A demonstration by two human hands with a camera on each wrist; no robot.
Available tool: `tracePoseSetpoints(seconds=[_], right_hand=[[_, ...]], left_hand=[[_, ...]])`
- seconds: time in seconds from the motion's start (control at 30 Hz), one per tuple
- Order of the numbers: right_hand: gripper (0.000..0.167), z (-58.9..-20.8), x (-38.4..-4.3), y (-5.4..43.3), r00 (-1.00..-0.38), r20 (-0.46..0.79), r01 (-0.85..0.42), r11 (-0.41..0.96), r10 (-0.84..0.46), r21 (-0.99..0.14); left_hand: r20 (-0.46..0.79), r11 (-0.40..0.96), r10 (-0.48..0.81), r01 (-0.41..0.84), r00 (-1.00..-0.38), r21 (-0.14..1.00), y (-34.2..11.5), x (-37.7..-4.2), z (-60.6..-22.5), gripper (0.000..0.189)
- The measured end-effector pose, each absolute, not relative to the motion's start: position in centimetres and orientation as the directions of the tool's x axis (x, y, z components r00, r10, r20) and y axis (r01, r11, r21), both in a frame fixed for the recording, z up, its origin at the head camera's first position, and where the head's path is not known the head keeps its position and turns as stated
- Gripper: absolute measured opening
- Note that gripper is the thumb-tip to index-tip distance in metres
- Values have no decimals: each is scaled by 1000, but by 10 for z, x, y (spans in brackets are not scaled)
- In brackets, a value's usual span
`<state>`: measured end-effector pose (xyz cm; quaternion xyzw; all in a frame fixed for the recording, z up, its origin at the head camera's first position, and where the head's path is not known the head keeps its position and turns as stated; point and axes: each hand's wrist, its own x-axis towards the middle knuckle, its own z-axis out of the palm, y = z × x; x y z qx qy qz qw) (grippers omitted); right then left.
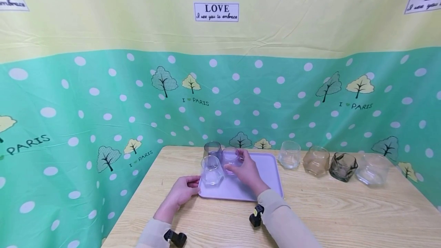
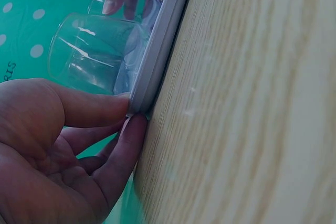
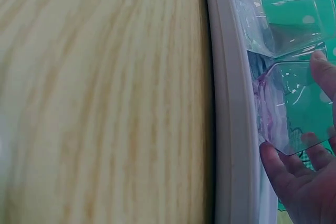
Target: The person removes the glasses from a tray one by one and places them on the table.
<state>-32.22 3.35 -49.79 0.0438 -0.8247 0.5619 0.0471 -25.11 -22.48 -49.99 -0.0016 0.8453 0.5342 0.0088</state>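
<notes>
A pale lilac tray point(image 1: 265, 171) lies on the wooden table. My left hand point(image 1: 182, 190) pinches its near left corner, the thumb on the rim and a finger underneath in the left wrist view. On the tray's left part, my right hand point(image 1: 247, 170) grips a pink-tinted clear glass point(image 1: 229, 160), thumb on one side and fingers on the other. In the right wrist view that glass point(image 3: 291, 103) stands upright, its base close over the tray. A clear glass point(image 1: 211, 175) stands in front of it to the left, and a smoky grey glass point(image 1: 211, 148) behind, partly hidden.
To the right of the tray, a clear glass point(image 1: 290, 155), an amber glass point(image 1: 316, 160), a dark faceted glass point(image 1: 343, 167) and another clear glass point(image 1: 372, 170) stand in a row. A green and yellow curtain point(image 1: 220, 106) hangs behind the table point(image 1: 327, 213).
</notes>
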Motion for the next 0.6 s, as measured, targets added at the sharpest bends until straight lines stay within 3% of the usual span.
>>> tracePoseSetpoints(seconds=[0.17,0.6], right_hand=[[96,-498,-322,34,-992,126,-126,374,-26,-919],[91,-499,-321,35,-991,132,-134,379,-31,-916]], left_hand=[[-14,427,-1,-14,-1000,904,-225,-251,-500,45],[-10,451,11,-4,-1000,893,-225,-250,-499,47]])
